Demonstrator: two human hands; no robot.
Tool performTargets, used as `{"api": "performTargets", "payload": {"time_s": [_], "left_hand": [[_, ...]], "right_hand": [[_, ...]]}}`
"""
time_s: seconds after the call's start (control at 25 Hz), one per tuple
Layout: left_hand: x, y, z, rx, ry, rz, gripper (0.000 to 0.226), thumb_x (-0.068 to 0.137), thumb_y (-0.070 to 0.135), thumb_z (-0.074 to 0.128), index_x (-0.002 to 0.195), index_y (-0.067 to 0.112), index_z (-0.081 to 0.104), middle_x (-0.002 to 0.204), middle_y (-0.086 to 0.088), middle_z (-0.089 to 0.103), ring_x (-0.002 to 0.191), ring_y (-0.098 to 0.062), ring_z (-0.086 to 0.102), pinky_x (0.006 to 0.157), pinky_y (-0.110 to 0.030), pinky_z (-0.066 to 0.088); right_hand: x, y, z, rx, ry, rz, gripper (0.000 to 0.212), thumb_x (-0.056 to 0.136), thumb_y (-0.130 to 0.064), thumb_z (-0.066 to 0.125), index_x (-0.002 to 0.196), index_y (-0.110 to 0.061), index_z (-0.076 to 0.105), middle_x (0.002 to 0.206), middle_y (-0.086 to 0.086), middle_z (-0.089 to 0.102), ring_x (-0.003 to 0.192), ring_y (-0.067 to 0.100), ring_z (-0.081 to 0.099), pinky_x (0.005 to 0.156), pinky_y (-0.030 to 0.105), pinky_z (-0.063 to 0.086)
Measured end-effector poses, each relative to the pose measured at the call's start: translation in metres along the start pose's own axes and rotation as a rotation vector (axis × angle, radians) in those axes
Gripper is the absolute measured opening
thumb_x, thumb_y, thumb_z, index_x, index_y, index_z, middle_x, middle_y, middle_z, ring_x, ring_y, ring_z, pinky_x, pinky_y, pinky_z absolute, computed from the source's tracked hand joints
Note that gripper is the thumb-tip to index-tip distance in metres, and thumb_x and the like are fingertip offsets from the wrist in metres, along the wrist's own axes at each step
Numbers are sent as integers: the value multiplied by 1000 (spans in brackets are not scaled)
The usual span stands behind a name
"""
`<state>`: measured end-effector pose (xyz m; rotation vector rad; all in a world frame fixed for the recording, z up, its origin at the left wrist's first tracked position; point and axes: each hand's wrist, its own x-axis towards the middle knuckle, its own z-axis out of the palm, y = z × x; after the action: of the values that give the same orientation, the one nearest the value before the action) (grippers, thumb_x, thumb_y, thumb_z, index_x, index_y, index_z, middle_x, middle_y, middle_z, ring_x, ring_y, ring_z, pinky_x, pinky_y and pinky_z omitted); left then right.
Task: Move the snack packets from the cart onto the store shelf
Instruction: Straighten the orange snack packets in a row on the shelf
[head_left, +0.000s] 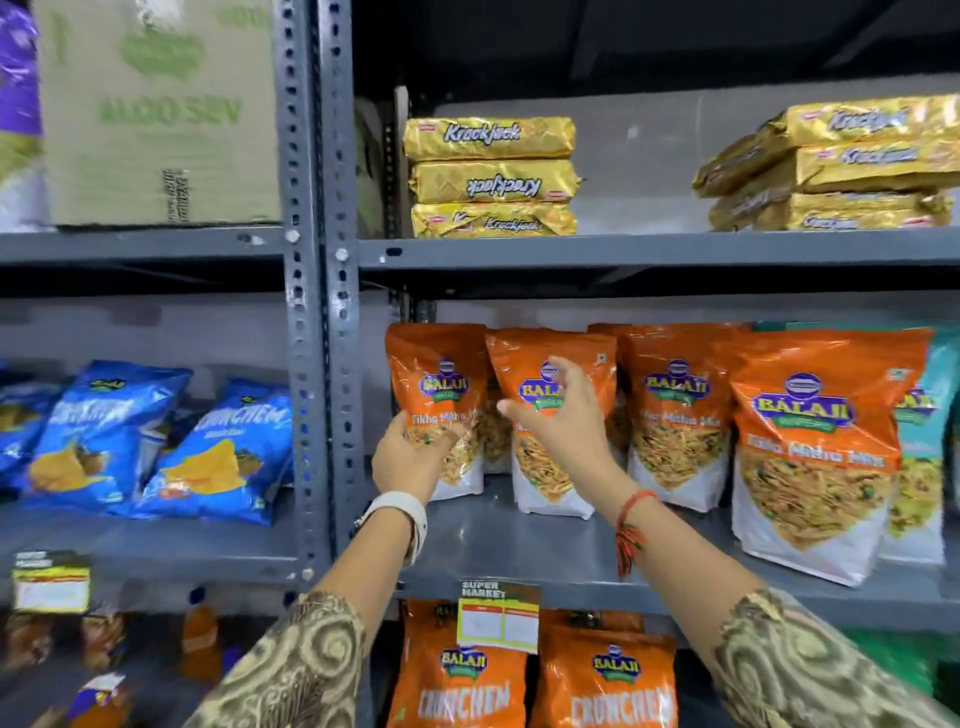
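Several orange Balaji snack packets stand upright in a row on the middle grey shelf (519, 551). My left hand (413, 457) rests against the lower front of the leftmost orange packet (441, 374), fingers curled on it. My right hand (558, 415) hovers open, fingers spread, in front of the second orange packet (550, 467), apparently just off its surface. Two more orange packets (675, 415) and a larger-looking one (815, 452) stand to the right. The cart is out of view.
Gold Krackjack packs (491, 176) are stacked on the shelf above, more (841, 166) at right. Blue Crunchem bags (156, 441) lie on the left bay, past a grey slotted upright (311, 312). Orange Crunchem packets (602, 680) stand below a price tag (498, 616). A cardboard box (156, 114) sits top left.
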<state>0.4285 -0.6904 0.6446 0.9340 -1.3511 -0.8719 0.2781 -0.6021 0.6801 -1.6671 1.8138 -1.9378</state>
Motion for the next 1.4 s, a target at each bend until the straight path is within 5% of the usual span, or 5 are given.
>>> {"api": "performTargets", "payload": {"time_s": [0.2, 0.52, 0.84, 1.24, 1.4], "left_hand": [[61, -57, 33, -46, 157, -256, 71, 81, 19, 66, 144, 13, 33, 152, -13, 36, 137, -33, 39, 112, -46, 36], [110, -109, 60, -160, 303, -361, 36, 87, 20, 51, 122, 15, 55, 119, -16, 64, 106, -36, 61, 92, -41, 49], [121, -108, 65, -104, 227, -362, 21, 87, 23, 46, 102, 25, 61, 106, -10, 66, 92, -30, 60, 93, -40, 50], [129, -101, 103, 57, -75, -327, 35, 97, 19, 36, 126, 9, 53, 130, -20, 57, 118, -36, 54, 96, -34, 41], [131, -107, 107, 3, -49, -357, 32, 93, 24, 42, 119, 15, 58, 124, -18, 63, 110, -37, 60, 100, -43, 47]], "right_hand": [[28, 67, 98, 148, -313, 226, 66, 83, -17, 72, 141, -19, 41, 139, -1, 51, 125, 18, 51, 107, 37, 43], [54, 113, 154, 360, -299, 641, 68, 87, -10, 68, 145, -9, 34, 142, 10, 50, 126, 26, 50, 92, 26, 40], [35, 112, 159, 319, -210, 605, 86, 68, -26, 77, 143, -22, 36, 139, 4, 49, 127, 24, 50, 103, 34, 45], [14, 116, 127, 344, -315, 527, 108, 56, -40, 75, 149, -36, 21, 152, -10, 36, 138, 16, 40, 113, 41, 40], [2, 105, 97, 243, -259, 325, 52, 82, -21, 70, 126, -39, 50, 131, -13, 46, 125, 9, 45, 105, 27, 40]]}}
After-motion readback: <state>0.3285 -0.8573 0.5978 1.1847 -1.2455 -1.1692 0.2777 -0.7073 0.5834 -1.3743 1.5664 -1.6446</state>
